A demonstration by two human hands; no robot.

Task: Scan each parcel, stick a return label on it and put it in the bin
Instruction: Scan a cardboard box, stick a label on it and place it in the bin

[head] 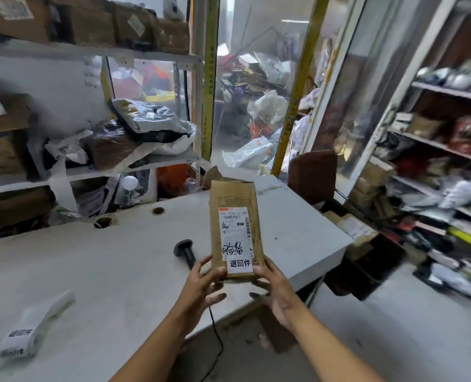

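Observation:
A long brown cardboard parcel [235, 216] is held up over the white table [118, 271], its near end between both hands. It bears a white shipping label and, at the near end, a white return label [239, 263] with black print. My left hand [205, 279] holds the parcel's near left corner, thumb up along its edge. My right hand [274, 288] holds the near right corner with the fingers under it. A black barcode scanner [186, 250] lies on the table just left of the parcel. A strip of return labels [33, 329] lies at the near left of the table.
Shelves with boxes and bags [146, 122] stand behind the table. Racks of packed goods [435, 175] line the right wall. A heap of parcels and bags [256, 128] fills the doorway beyond. Cardboard boxes [352, 230] sit on the floor by the table's right edge.

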